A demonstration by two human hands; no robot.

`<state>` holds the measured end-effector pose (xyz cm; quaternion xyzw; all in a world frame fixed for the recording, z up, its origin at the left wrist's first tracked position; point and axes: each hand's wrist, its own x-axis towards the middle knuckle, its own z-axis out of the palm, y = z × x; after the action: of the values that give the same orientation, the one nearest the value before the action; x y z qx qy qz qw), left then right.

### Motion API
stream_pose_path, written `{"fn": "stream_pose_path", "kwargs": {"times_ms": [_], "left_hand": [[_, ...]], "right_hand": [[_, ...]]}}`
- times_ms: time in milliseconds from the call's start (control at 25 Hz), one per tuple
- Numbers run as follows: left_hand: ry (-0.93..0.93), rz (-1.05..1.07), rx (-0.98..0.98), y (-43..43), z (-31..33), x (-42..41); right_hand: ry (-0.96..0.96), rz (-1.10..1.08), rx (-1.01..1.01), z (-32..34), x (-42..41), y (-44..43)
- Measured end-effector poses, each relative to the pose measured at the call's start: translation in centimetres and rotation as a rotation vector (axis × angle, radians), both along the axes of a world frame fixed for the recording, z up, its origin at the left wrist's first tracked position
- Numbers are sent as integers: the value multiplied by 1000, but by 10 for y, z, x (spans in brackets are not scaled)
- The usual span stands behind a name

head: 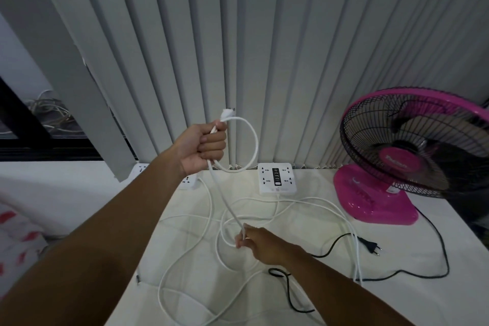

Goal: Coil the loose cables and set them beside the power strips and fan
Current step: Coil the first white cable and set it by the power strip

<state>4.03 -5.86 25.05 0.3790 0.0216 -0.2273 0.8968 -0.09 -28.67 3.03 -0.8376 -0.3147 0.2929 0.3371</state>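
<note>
While loose white cable [256, 141] lies tangled before the white power strip [276, 178], the right hand [254, 242] pinches one strand; it runs taut up to the left hand [205, 145], fisted around a single loop just below the plug [225, 113], left of the strip.

Two white power strips [276, 178], one pink fan [398, 163], one black cable [367, 244]; white cables [357, 254] too tangled to count.
</note>
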Motion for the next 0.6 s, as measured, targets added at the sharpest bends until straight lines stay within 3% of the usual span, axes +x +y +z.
{"fn": "stream_pose_path", "kwargs": {"times_ms": [120, 240, 400, 520, 600], "left_hand": [[12, -16, 59, 8, 3, -5], [8, -38, 164, 18, 2, -11], [1, -49, 446, 23, -10, -21], [-5, 98, 713, 3, -29, -21], [16, 244, 784, -18, -40, -17]], "right_hand": [[123, -254, 140, 18, 14, 2], [326, -617, 426, 41, 37, -4], [530, -990, 584, 86, 74, -20], [564, -1012, 609, 128, 87, -9], [450, -918, 618, 151, 81, 9]]}}
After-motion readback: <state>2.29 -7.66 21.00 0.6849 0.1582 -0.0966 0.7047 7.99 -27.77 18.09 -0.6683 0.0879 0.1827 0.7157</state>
